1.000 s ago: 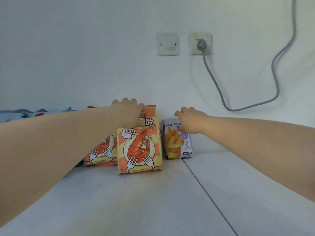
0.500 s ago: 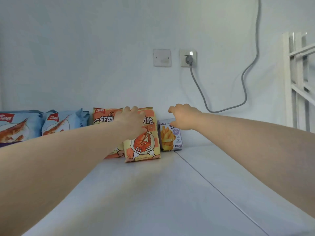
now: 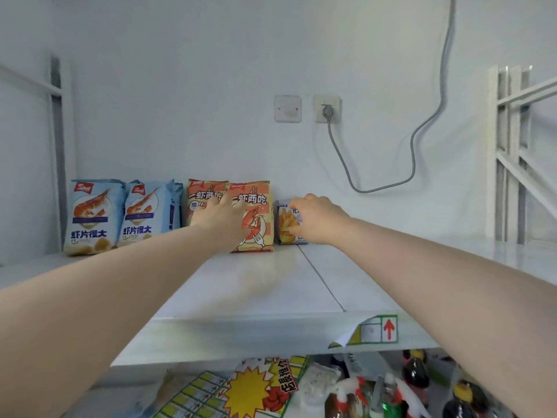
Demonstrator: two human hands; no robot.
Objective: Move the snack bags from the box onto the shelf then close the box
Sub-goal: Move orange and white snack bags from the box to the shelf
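Since half a second ago the view has pulled back, and the left hand (image 3: 221,220) has slid from the orange bag (image 3: 257,206) top edge down onto its face. Its fingers lie fairly straight and spread, gripping nothing. At centre right, the right hand (image 3: 315,220) curls round the small bag (image 3: 285,226), fingers over the top. Both bags stand at the back of the shelf (image 3: 256,291), with a second orange bag (image 3: 203,191) and two blue bags (image 3: 93,215) to the left. No box shows. They look light, puffy and easily toppled, and are best pinched by the top seam.

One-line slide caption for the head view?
Left hand touches orange shrimp bag, right hand grips small fries bag on shelf.
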